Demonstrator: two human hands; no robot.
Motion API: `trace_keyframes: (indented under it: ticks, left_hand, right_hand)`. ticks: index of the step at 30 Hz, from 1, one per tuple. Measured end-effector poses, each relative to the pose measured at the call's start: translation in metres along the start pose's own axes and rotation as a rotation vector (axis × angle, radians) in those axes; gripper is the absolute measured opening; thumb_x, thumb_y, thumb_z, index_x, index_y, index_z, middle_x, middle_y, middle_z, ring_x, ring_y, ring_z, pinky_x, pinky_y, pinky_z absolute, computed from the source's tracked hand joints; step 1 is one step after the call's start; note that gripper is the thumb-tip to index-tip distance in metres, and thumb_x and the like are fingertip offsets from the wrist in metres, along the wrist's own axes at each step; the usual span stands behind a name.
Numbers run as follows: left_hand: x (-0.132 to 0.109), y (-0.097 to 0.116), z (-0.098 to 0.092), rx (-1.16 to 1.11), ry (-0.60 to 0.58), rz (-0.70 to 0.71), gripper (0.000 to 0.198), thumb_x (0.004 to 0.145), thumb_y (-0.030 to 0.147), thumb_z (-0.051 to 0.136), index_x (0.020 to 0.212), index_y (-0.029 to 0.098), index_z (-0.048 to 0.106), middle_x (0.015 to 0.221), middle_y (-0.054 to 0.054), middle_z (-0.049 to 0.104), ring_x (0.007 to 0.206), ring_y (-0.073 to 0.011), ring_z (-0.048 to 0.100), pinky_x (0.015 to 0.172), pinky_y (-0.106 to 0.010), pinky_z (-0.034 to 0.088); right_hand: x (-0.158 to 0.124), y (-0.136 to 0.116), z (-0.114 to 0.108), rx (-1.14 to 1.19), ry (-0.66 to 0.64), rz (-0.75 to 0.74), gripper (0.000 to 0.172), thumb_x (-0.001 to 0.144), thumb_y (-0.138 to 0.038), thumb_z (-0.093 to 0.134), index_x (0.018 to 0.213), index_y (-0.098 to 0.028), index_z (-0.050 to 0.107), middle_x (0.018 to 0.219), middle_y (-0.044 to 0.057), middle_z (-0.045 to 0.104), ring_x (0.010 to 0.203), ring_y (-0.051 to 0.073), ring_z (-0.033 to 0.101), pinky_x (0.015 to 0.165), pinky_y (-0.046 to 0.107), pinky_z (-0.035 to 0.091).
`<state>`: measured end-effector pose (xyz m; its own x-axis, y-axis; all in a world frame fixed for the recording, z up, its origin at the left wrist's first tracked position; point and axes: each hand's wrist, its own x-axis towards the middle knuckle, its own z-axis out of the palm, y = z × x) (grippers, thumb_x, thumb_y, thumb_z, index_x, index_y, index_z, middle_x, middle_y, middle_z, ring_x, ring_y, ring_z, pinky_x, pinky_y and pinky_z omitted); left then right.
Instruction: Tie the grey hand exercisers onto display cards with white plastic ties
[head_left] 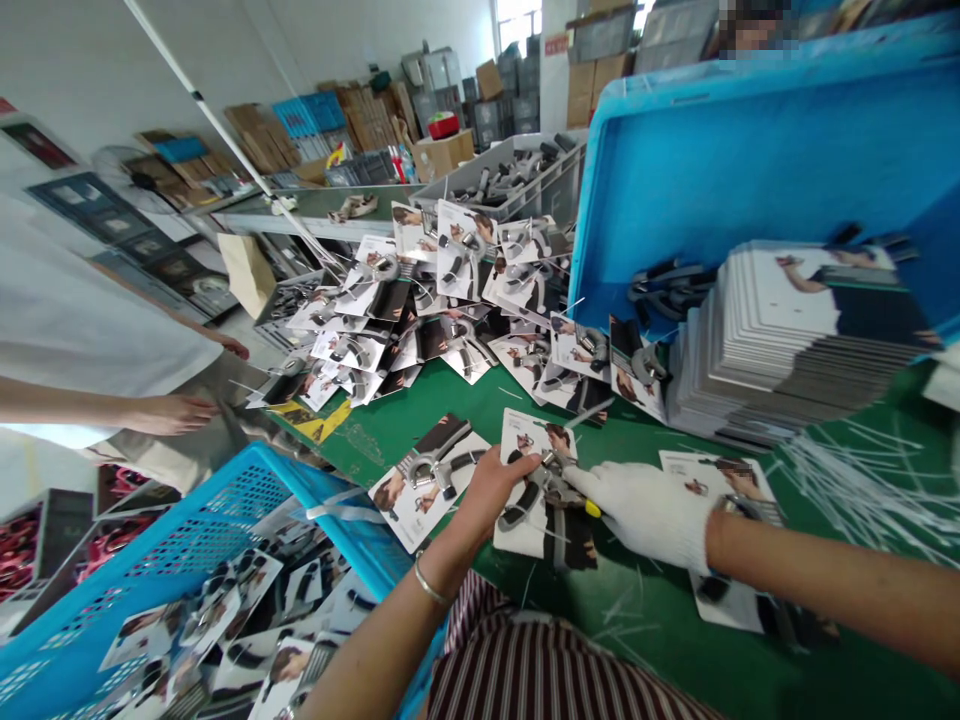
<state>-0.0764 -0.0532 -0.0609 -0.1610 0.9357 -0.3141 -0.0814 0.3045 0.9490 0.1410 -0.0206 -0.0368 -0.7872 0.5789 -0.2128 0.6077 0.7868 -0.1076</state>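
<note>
My bare left hand (487,492) is closed on a grey-and-black spring hand gripper (516,508), which lies on a printed backing card (519,540) on the green table. In its white glove, my right hand (651,510) is closed around yellow-handled cutters (592,509). Their head is at the spring end of the hand gripper and is partly hidden by the fingers. To the left lies another carded hand gripper (442,470). Under my right forearm sits a further printed card (724,600) with a hand gripper on it.
Carded grippers lie heaped (420,320) at the back of the table. A stack of cards (795,350) stands at right before a tilted blue bin (720,150). Loose white ties (862,480) lie nearby. At lower left is a blue basket (187,540); another person's hand (176,413) is beyond it.
</note>
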Motion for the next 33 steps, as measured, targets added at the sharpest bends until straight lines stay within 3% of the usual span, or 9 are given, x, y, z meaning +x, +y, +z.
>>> trace_keyframes:
  ticks: [3, 5, 8, 11, 17, 22, 27, 30, 33]
  left_hand:
    - [0.001, 0.000, -0.004, -0.043, 0.179, 0.084, 0.040, 0.082, 0.038, 0.070, 0.113, 0.013, 0.067, 0.117, -0.011, 0.073, 0.105, -0.0274, 0.069, 0.096, -0.040, 0.050]
    - [-0.001, 0.002, -0.006, -0.094, 0.360, 0.226, 0.044, 0.086, 0.040, 0.067, 0.120, 0.014, 0.062, 0.124, -0.012, 0.069, 0.112, -0.0258, 0.066, 0.100, -0.038, 0.048]
    - [-0.007, 0.007, -0.004, -0.109, 0.583, 0.452, 0.044, 0.089, 0.038, 0.066, 0.126, 0.017, 0.056, 0.133, -0.011, 0.063, 0.123, -0.0228, 0.060, 0.107, -0.034, 0.043]
    - [-0.014, 0.013, 0.001, -0.049, 0.671, 0.536, 0.044, 0.089, 0.036, 0.067, 0.126, 0.017, 0.055, 0.135, -0.012, 0.062, 0.126, -0.0221, 0.058, 0.109, -0.032, 0.041]
    - [-0.025, 0.011, 0.004, -0.018, 0.654, 0.588, 0.046, 0.089, 0.034, 0.067, 0.129, 0.016, 0.051, 0.137, -0.014, 0.060, 0.128, -0.0230, 0.057, 0.107, -0.032, 0.044]
    - [-0.027, 0.007, 0.001, -0.018, 0.640, 0.576, 0.046, 0.088, 0.035, 0.068, 0.127, 0.016, 0.051, 0.134, -0.015, 0.061, 0.119, -0.0225, 0.062, 0.102, -0.032, 0.048]
    - [-0.025, 0.002, 0.001, -0.010, 0.628, 0.546, 0.047, 0.087, 0.037, 0.069, 0.127, 0.017, 0.052, 0.131, -0.013, 0.064, 0.118, -0.0224, 0.063, 0.101, -0.032, 0.048]
    - [-0.016, 0.002, -0.018, 0.032, 0.538, 0.458, 0.043, 0.088, 0.041, 0.066, 0.123, 0.017, 0.057, 0.126, -0.011, 0.068, 0.116, -0.0235, 0.064, 0.101, -0.034, 0.047]
    - [-0.001, 0.008, -0.067, 0.193, 0.412, 0.275, 0.046, 0.085, 0.049, 0.066, 0.117, 0.016, 0.063, 0.116, -0.009, 0.072, 0.105, -0.0261, 0.068, 0.094, -0.037, 0.050]
  right_hand:
    - [-0.011, -0.017, -0.001, 0.306, 0.065, 0.042, 0.050, 0.089, -0.022, 0.051, 0.138, -0.022, 0.054, 0.116, 0.015, 0.070, 0.100, 0.031, 0.068, 0.087, 0.044, 0.050]
    - [-0.016, -0.031, 0.002, 0.553, 0.095, 0.161, 0.047, 0.092, -0.028, 0.049, 0.140, -0.024, 0.053, 0.127, 0.012, 0.068, 0.112, 0.029, 0.065, 0.098, 0.045, 0.047]
    - [-0.012, -0.052, 0.014, 0.858, 0.084, 0.290, 0.045, 0.093, -0.029, 0.048, 0.137, -0.023, 0.053, 0.131, 0.010, 0.067, 0.118, 0.026, 0.063, 0.105, 0.043, 0.044]
    - [0.002, -0.066, 0.028, 1.023, 0.096, 0.235, 0.047, 0.091, -0.027, 0.052, 0.137, -0.021, 0.053, 0.131, 0.009, 0.066, 0.123, 0.026, 0.059, 0.107, 0.042, 0.042]
    - [0.023, -0.080, 0.026, 1.135, 0.149, 0.251, 0.036, 0.088, -0.024, 0.053, 0.123, -0.020, 0.059, 0.115, 0.008, 0.071, 0.111, 0.025, 0.063, 0.096, 0.037, 0.047]
    - [0.026, -0.082, 0.023, 1.117, 0.058, 0.290, 0.020, 0.088, -0.023, 0.051, 0.105, -0.021, 0.062, 0.094, 0.005, 0.072, 0.087, 0.022, 0.066, 0.081, 0.033, 0.049]
    - [0.029, -0.086, 0.036, 1.126, 0.133, 0.306, 0.016, 0.090, -0.026, 0.053, 0.100, -0.021, 0.064, 0.093, 0.005, 0.070, 0.087, 0.022, 0.064, 0.080, 0.032, 0.046]
    - [0.025, -0.097, 0.041, 1.171, 0.075, 0.285, 0.011, 0.088, -0.022, 0.054, 0.091, -0.019, 0.064, 0.074, 0.001, 0.065, 0.068, 0.017, 0.061, 0.066, 0.027, 0.046]
    - [0.018, -0.107, 0.041, 1.401, -0.031, 0.269, 0.015, 0.088, -0.024, 0.053, 0.098, -0.020, 0.062, 0.062, -0.005, 0.057, 0.048, 0.011, 0.051, 0.049, 0.023, 0.042]
